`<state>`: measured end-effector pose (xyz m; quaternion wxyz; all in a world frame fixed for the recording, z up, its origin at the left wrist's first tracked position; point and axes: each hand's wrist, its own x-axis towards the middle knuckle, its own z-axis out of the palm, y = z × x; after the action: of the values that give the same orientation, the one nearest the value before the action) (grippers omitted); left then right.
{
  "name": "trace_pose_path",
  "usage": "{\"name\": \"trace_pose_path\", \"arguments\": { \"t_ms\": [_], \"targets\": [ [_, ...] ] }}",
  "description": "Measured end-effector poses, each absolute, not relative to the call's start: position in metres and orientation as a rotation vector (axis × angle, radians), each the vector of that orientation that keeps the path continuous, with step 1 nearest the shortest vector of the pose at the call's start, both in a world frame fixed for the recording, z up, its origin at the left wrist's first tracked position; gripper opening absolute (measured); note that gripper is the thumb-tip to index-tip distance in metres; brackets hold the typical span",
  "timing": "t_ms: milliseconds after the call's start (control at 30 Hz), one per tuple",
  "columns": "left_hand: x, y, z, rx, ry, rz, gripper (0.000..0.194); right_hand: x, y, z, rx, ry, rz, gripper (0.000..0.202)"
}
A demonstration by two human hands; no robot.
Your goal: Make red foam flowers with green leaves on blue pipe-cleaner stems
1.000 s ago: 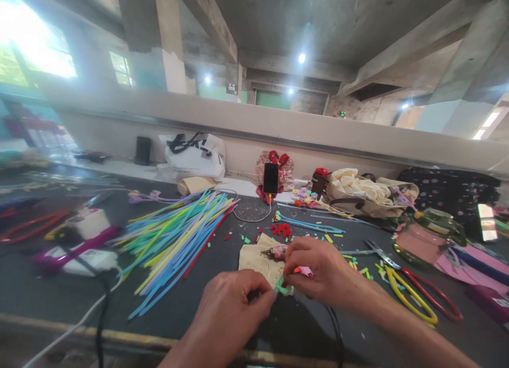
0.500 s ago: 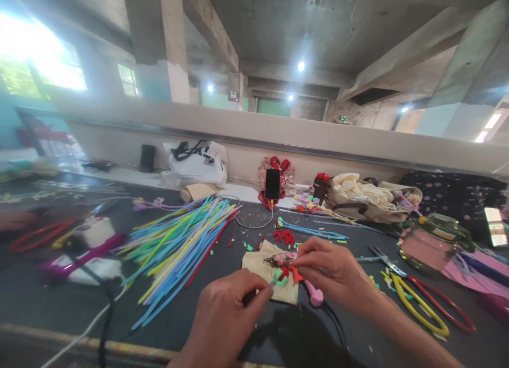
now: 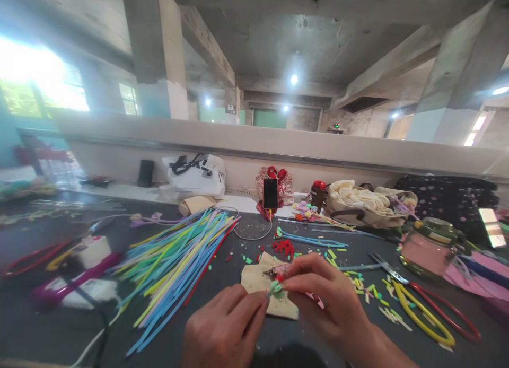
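My left hand (image 3: 226, 323) is closed in a pinch at the base of a small green-and-red pipe-cleaner flower (image 3: 277, 290); a bit of blue stem shows at its fingertips. From the other side, the thumb and fingers of my right hand (image 3: 332, 301) press on the same flower. Just behind it, a pink glue gun (image 3: 272, 272) lies with its metal tip pointing left over a beige pad (image 3: 254, 278). My right hand hides most of the gun. Short red pipe-cleaner pieces (image 3: 283, 247) lie in a pile beyond the pad.
Long coloured pipe cleaners (image 3: 178, 272) spread at left. Yellow-and-red-handled pliers (image 3: 423, 312) lie at right among cut scraps (image 3: 360, 286). A phone (image 3: 271, 193) stands at the back, cable attached. Finished blue-stemmed flowers (image 3: 306, 236) lie behind the pad; a pink-liquid jug (image 3: 427, 248) stands right.
My right hand has moved from beside the glue gun down onto the flower, and its fingers now press on it. My left hand still grips the flower's base. The view has tilted up slightly.
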<state>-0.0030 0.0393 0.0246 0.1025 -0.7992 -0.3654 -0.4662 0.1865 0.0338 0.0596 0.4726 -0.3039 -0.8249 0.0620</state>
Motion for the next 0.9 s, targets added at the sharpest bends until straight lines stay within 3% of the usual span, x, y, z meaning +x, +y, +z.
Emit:
{"name": "trace_pose_path", "arguments": {
  "t_ms": [433, 900],
  "targets": [
    [-0.0003, 0.0404, 0.0285, -2.413, -1.193, -1.426, 0.016, 0.1858, 0.0388, 0.0584, -0.790, -2.104, 0.016, 0.020],
    [0.0012, 0.0404, 0.0245, -2.461, -1.239, -1.378, 0.015, 0.1838, 0.0395, 0.0584, -0.844, -2.058, 0.172, 0.020]
  ]
}}
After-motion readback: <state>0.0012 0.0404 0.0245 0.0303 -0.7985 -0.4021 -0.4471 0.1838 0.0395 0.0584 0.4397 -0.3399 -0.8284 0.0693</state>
